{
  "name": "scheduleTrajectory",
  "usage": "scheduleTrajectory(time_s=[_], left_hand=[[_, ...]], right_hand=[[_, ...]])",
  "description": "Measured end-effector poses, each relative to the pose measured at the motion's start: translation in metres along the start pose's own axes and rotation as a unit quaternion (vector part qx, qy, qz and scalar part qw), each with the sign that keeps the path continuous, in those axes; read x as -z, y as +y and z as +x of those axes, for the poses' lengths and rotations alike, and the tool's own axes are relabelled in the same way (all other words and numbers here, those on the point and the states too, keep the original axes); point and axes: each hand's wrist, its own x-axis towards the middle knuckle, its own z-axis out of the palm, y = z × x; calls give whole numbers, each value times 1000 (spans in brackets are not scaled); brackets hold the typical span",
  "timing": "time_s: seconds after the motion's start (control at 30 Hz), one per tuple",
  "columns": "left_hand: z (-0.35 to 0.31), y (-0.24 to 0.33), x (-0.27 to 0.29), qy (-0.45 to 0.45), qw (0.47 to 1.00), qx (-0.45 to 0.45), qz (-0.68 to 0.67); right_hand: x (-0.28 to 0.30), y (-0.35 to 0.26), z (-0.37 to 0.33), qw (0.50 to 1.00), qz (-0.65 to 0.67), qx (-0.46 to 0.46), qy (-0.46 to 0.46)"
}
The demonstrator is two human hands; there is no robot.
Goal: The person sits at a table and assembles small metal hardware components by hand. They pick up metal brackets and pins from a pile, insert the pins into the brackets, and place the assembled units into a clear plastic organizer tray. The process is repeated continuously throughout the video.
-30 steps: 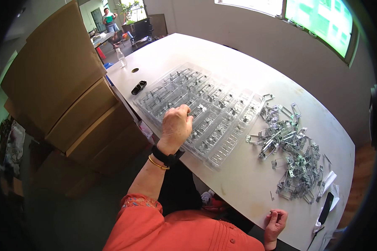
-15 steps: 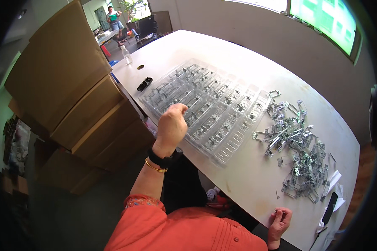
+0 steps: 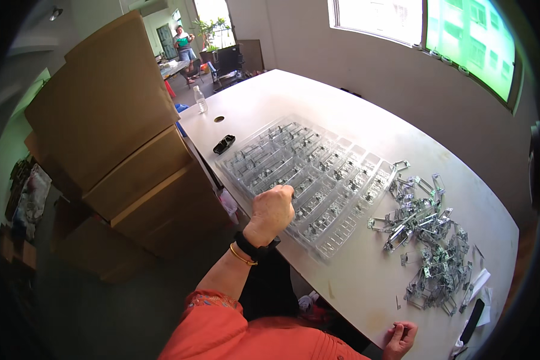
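Observation:
A clear plastic tray (image 3: 342, 144) with long compartments lies on the white table, several of its rows holding small metal parts. My left hand (image 3: 273, 213), with a black band and a gold bangle at the wrist, is over the tray's near left side. Its fingers are curled together and pointed down, hiding whatever they grip. Close to the table's front edge, at the lower right, is my right hand (image 3: 400, 340), its fingers closed with the thumb against them. A small dark bit shows at its fingertips, too small to name. Right of the tray lies a tangled pile of metal brackets (image 3: 444, 255).
A black oblong object (image 3: 224, 144) and a clear bottle (image 3: 200, 99) stand beyond the tray at left. Stacked cardboard boxes (image 3: 150, 192) rise left of the table. White paper (image 3: 481, 288) and a black strip (image 3: 474, 318) lie at far right. Another person (image 3: 183, 45) stands in the background.
The whole view has shifted, so the table sits lower in the picture. My left hand has moved a little right and nearer over the tray. My right hand stays closed by the table edge.

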Motion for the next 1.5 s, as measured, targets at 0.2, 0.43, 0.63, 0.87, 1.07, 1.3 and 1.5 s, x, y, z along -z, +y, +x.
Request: scheduleTrajectory(time_s=[0.2, 0.43, 0.63, 0.87, 1.07, 1.3, 1.5], left_hand=[[-1, 0, 1, 8, 1000, 0, 6], [2, 3, 13, -23, 999, 20, -21], [-1, -3, 4, 7, 1000, -2, -14], [0, -3, 4, 11, 1000, -3, -17], [0, 6, 13, -5, 999, 32, -31], [-9, 21, 25, 111, 993, 3, -45], [-58, 85, 63, 139, 955, -133, -225]], right_hand=[[-6, -13, -1, 997, 58, -52, 14], [-4, -11, -1, 999, 28, -44, 16], [-4, -11, -1, 998, 37, -47, 15], [-5, -14, -1, 996, 62, -60, 15], [-3, -11, -2, 997, 57, -59, 8], [-4, -7, -1, 997, 55, -55, 15], [-6, -11, -3, 997, 47, -58, 21]])
